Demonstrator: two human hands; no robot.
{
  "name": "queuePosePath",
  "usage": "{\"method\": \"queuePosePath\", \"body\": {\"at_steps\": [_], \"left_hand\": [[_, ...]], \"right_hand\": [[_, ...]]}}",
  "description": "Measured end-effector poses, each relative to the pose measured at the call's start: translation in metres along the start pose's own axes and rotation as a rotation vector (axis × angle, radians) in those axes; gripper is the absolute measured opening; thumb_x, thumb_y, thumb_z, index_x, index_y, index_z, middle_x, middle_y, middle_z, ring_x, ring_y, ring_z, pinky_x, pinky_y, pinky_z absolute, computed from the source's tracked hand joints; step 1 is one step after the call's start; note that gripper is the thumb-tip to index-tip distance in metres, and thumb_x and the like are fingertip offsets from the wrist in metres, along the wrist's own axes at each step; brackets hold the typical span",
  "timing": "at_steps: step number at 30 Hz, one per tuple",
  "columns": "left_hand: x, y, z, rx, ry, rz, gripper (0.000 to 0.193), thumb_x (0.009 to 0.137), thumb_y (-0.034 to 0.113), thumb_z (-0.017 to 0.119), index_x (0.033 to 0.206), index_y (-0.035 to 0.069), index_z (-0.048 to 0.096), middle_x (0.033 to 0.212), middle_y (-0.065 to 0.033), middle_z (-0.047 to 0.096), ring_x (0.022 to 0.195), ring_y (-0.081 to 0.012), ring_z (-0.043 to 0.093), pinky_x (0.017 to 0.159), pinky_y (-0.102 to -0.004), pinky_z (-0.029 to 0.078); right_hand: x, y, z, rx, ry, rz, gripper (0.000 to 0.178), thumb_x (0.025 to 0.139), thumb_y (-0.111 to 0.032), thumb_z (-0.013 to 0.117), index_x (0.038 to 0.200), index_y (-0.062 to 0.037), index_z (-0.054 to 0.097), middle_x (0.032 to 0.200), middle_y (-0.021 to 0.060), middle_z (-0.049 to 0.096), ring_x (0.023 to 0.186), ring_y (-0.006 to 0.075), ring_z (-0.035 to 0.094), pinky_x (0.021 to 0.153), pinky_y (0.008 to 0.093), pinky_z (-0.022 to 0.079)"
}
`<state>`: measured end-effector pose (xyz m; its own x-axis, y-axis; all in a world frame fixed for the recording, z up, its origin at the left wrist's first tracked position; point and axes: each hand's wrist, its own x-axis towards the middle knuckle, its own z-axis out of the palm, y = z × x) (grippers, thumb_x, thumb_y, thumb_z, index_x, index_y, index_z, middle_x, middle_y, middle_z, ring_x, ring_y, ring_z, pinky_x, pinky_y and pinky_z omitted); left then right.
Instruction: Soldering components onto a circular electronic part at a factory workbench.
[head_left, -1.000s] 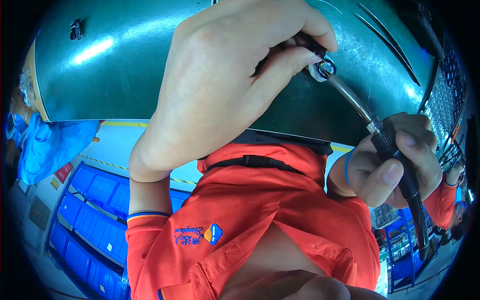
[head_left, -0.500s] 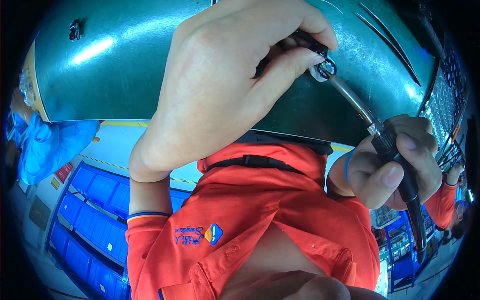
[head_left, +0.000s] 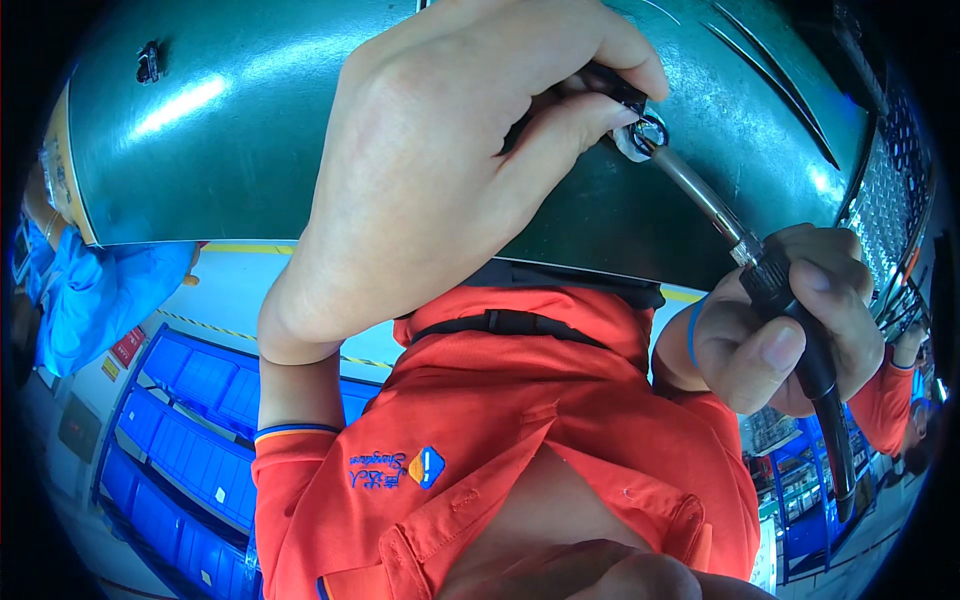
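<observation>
In my right hand [head_left: 800, 320] is a soldering iron [head_left: 705, 200], gripped by its black handle with the metal shaft slanting up and to the left. Its tip meets a small ring-shaped part [head_left: 648, 134] with a pale, whitish rim. My left hand [head_left: 470, 140] pinches a small black piece [head_left: 615, 88] between thumb and forefinger, right beside that ring. Most of the black piece is hidden behind my fingers, so its kind does not show. Both hands are above a green work surface [head_left: 250, 160].
A small dark part [head_left: 149, 62] lies at the far left of the surface. Long dark strips [head_left: 775, 85] lie at the right, near a metal mesh [head_left: 885, 190]. A person in a blue sleeve [head_left: 110, 290] is at the left, another in red [head_left: 885, 410] at the right. Blue bins [head_left: 190, 430] stand below.
My left hand, the black piece and the ring have shifted very slightly left and up. The soldering iron has followed, its tip staying at the ring.
</observation>
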<state>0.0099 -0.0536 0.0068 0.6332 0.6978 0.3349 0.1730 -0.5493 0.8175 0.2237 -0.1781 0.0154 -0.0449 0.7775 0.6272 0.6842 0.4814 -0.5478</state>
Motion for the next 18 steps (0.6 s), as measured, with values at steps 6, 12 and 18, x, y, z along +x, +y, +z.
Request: {"method": "queuePosePath", "body": {"at_steps": [6,12,18], "left_hand": [[-0.006,-0.006,0.001,0.002,0.001,0.011,0.021,0.08,-0.009,0.072,0.1,-0.002,0.073,0.106,-0.0123,0.071,0.089,-0.0243,0.068,0.078,-0.0313,0.054],[-0.003,-0.003,0.002,0.008,0.002,0.018,0.021,0.08,-0.009,0.072,0.1,-0.002,0.073,0.107,-0.0126,0.072,0.089,-0.025,0.068,0.078,-0.0319,0.054],[-0.003,-0.004,0.002,0.02,0.003,0.035,0.021,0.08,-0.009,0.071,0.1,-0.002,0.073,0.107,-0.0129,0.072,0.09,-0.0257,0.068,0.079,-0.0324,0.054]], "right_hand": [[-0.014,-0.008,0.025,0.104,0.265,-0.026,0.032,0.095,-0.026,0.054,0.103,0.0049,0.056,0.067,0.0134,0.052,0.049,0.0166,0.043,0.045,0.0304,0.035],[-0.013,-0.01,0.024,-0.035,0.265,0.036,0.031,0.094,-0.027,0.054,0.1,0.0036,0.055,0.064,0.011,0.049,0.048,0.0157,0.041,0.044,0.0304,0.035],[-0.013,-0.01,0.025,-0.023,0.273,0.048,0.03,0.095,-0.027,0.055,0.1,0.0035,0.055,0.065,0.0106,0.049,0.048,0.0158,0.042,0.045,0.0303,0.036]]}}
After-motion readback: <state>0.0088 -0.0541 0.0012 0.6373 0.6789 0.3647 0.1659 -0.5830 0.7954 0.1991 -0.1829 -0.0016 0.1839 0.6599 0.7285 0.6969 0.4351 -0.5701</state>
